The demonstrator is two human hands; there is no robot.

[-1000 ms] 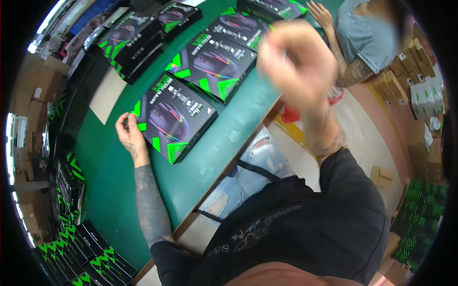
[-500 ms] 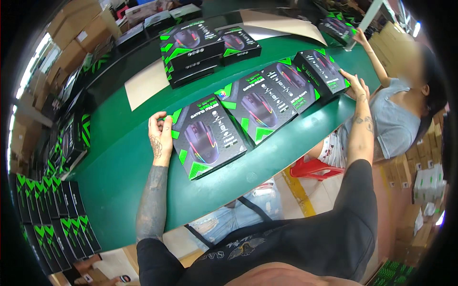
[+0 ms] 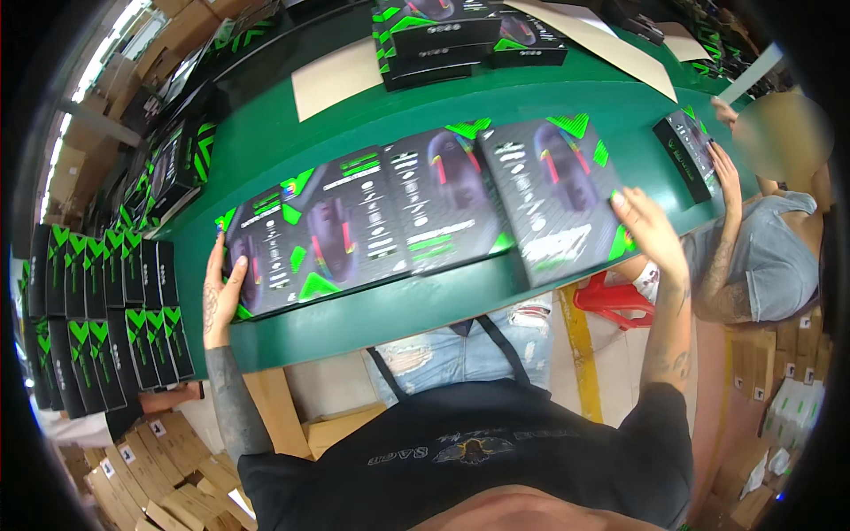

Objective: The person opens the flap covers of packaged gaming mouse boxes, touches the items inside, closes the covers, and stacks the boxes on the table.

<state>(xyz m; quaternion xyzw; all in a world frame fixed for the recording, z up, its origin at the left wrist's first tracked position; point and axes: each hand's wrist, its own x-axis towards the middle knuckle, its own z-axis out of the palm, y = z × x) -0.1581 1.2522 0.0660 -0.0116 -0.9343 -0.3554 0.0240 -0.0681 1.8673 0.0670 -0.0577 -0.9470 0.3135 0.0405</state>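
Observation:
A row of several black and green mouse boxes lies face up, side by side, along the near part of the green table (image 3: 372,323). At the row's left end my left hand (image 3: 221,288) grips the outer edge of the leftmost mouse box (image 3: 257,257), its thumb on the top face. My right hand (image 3: 651,230) grips the right edge of the rightmost mouse box (image 3: 558,195), thumb on top, fingers partly hidden. That box sits slightly tilted against its neighbour (image 3: 443,195). All the boxes bear a mouse picture and look somewhat blurred.
Stacked mouse boxes (image 3: 434,44) and tan card sheets (image 3: 336,78) lie across the table's far side. Upright boxes (image 3: 106,274) stand in rows at the left. On the right a co-worker's hand (image 3: 726,173) touches another mouse box (image 3: 686,150). A red stool (image 3: 615,301) stands below.
The row has shifted left with my left hand, and its boxes sit closer together. My right hand has brought the rightmost box nearer. The co-worker now handles a box closer in.

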